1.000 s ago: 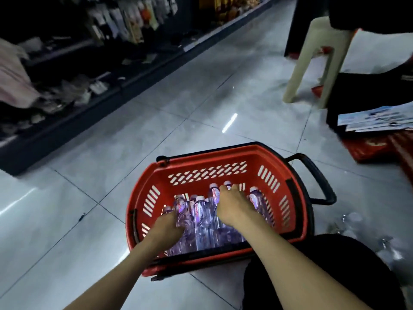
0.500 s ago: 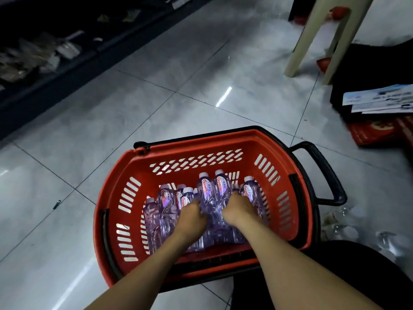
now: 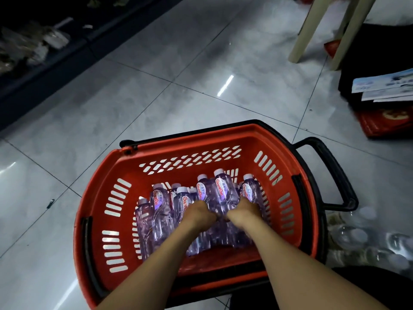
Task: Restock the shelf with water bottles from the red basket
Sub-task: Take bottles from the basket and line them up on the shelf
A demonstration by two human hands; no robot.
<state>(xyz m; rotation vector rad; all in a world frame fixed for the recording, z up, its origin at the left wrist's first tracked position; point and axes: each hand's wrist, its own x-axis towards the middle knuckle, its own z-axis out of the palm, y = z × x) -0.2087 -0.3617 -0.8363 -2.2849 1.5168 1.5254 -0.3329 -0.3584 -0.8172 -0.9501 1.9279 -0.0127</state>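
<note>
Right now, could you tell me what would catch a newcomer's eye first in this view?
The red basket on the tiled floor dominates the lower middle. Inside it stand clear water bottles with white caps, where the left hand and right hand grip bottles near the centre. Pale chair legs stand at upper right.

A small grocery shop, down in the aisle.

Dark retail shelving (image 3: 44,70) runs along the far left, its low tier stocked with packaged goods (image 3: 29,48), and glossy grey floor tiles (image 3: 134,108) form the aisle beside it. In the near middle a red plastic shopping basket (image 3: 190,151) with black carry handles stands on the tiles, filled with identical labelled water bottles (image 3: 223,193). At the far right are a cream plastic stool (image 3: 306,30) and printed leaflets (image 3: 384,86); blurred clear bottles (image 3: 357,238) lie near right.
</note>
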